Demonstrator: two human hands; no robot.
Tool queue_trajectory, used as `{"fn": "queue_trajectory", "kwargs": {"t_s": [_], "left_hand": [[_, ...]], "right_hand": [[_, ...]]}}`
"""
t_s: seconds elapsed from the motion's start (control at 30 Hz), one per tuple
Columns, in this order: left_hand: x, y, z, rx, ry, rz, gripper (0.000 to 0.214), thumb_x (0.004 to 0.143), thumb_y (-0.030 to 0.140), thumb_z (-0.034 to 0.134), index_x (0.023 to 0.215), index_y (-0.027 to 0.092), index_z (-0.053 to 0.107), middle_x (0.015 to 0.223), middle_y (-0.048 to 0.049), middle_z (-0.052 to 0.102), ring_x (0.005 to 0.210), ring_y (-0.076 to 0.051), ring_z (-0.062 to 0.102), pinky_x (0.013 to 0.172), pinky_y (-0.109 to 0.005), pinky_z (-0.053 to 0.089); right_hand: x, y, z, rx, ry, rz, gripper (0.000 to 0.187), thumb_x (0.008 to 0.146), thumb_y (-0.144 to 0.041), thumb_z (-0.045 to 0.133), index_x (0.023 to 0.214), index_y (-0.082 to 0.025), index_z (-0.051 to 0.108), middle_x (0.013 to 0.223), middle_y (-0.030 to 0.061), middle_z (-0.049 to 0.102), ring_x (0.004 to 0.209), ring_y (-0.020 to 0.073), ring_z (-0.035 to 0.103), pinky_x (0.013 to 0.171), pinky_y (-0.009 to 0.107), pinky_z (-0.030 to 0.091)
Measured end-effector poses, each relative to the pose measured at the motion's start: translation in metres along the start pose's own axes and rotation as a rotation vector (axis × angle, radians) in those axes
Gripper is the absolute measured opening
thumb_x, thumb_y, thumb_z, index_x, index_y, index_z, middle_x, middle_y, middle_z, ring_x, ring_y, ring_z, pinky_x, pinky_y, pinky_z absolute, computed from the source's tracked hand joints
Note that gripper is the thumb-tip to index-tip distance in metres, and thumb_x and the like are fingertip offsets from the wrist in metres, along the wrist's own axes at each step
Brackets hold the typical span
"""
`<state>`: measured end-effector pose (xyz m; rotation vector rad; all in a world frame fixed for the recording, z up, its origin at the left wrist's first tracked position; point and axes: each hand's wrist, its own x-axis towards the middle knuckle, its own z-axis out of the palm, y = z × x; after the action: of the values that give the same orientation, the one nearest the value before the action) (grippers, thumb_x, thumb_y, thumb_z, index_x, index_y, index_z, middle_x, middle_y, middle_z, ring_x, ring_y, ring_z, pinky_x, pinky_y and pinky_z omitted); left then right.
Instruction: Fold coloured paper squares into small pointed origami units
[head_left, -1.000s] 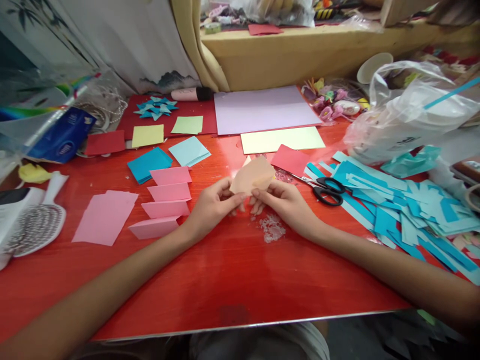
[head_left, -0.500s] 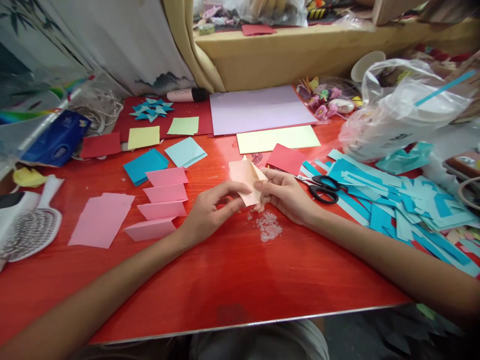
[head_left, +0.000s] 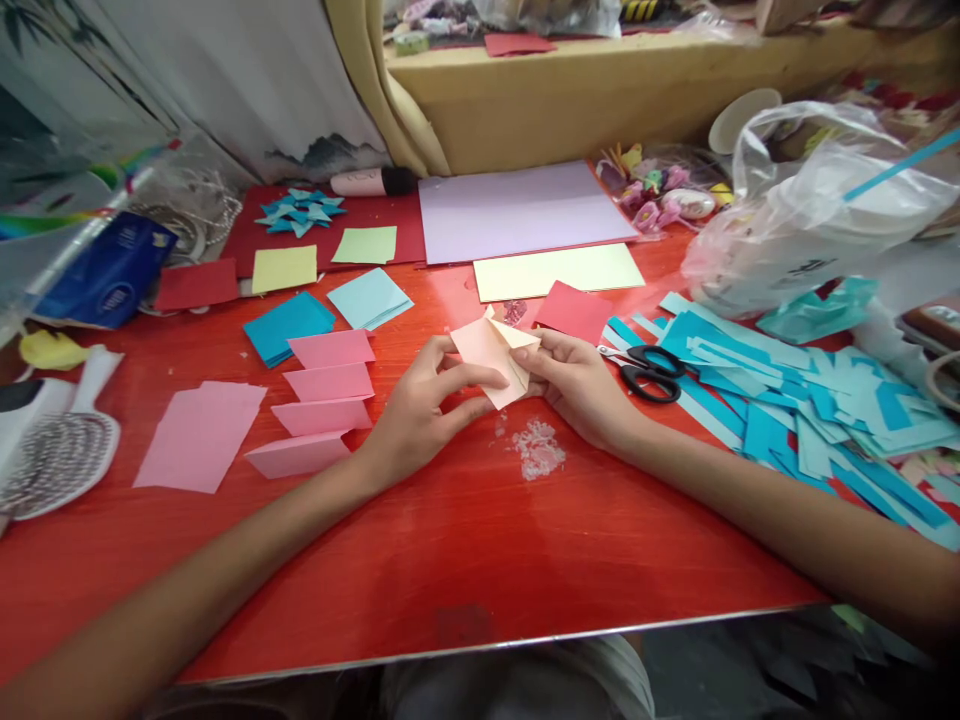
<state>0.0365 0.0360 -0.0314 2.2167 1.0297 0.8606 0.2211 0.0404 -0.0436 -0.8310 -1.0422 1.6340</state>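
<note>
A pale peach folded paper (head_left: pixel 491 355) is held just above the red table (head_left: pixel 450 560) near its middle. My left hand (head_left: pixel 420 405) pinches its left and lower side with thumb and fingers. From the right, my right hand (head_left: pixel 574 385) grips the paper's right edge, fingers closed on it. A row of folded pink papers (head_left: pixel 322 400) lies to the left of my left hand. Black-handled scissors (head_left: pixel 645 370) lie just right of my right hand. A patch of white scraps (head_left: pixel 536 448) sits on the table below the paper.
Blue paper strips (head_left: pixel 787 400) pile up at the right beside a clear plastic bag (head_left: pixel 810 210). Lilac (head_left: pixel 517 210) and yellow sheets (head_left: pixel 559 272) lie at the back. Blue squares (head_left: pixel 289 325), a flat pink sheet (head_left: pixel 199 435) and a hairbrush (head_left: pixel 52 460) are at the left.
The peach paper has been turned and folded from a flat raised shape into a narrower form held lower. Both hands shifted slightly with it.
</note>
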Motion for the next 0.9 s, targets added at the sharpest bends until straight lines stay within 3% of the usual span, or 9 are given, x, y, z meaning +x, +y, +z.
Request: {"fn": "queue_trajectory", "kwargs": {"t_s": [0.1,0.23,0.33,0.53,0.9], "left_hand": [[0.0001,-0.0003,0.0016,0.102,-0.026,0.039,0.018,0.085,0.021,0.052,0.097,0.026,0.064,0.099,-0.0045,0.045,0.092,-0.015,0.049,0.084,-0.030,0.045],[0.0022,0.0009,0.0006,-0.008,-0.025,-0.062,0.013,0.084,0.030,0.055,0.087,0.023,0.065,0.103,-0.0035,0.052,0.095,-0.016,0.052,0.083,-0.027,0.044],[0.0040,0.0016,-0.0011,-0.091,0.020,-0.136,0.017,0.085,0.033,0.053,0.079,0.021,0.063,0.091,-0.0014,0.058,0.089,-0.014,0.054,0.080,-0.024,0.044],[0.0038,0.0022,-0.0015,-0.154,0.053,-0.159,0.018,0.089,0.031,0.046,0.088,0.021,0.061,0.091,-0.0008,0.059,0.089,-0.012,0.054,0.081,-0.023,0.041],[0.0015,0.0012,0.0026,-0.273,0.135,-0.224,0.011,0.082,0.029,0.057,0.080,0.019,0.054,0.076,0.0023,0.056,0.065,-0.009,0.049,0.061,-0.021,0.039]], "right_hand": [[-0.0003,0.0002,0.0006,-0.027,-0.014,0.004,0.018,0.080,-0.029,0.060,0.093,-0.016,0.061,0.082,0.0027,0.067,0.067,0.0107,0.062,0.063,0.023,0.052],[-0.0008,-0.0005,0.0013,-0.052,-0.050,0.009,0.019,0.081,-0.028,0.059,0.096,-0.016,0.061,0.081,0.0019,0.067,0.067,0.0105,0.063,0.069,0.026,0.054],[-0.0011,-0.0010,0.0013,-0.090,-0.097,0.024,0.019,0.081,-0.026,0.060,0.096,-0.015,0.061,0.081,0.0022,0.067,0.068,0.0100,0.064,0.070,0.026,0.056],[-0.0019,-0.0006,0.0009,-0.160,-0.117,0.056,0.019,0.080,-0.027,0.061,0.092,-0.013,0.061,0.086,0.0053,0.068,0.073,0.0126,0.067,0.070,0.027,0.058],[-0.0024,-0.0050,0.0047,-0.207,-0.132,0.110,0.013,0.079,-0.021,0.061,0.088,-0.011,0.059,0.076,0.0029,0.066,0.067,0.0112,0.066,0.066,0.024,0.057]]}}
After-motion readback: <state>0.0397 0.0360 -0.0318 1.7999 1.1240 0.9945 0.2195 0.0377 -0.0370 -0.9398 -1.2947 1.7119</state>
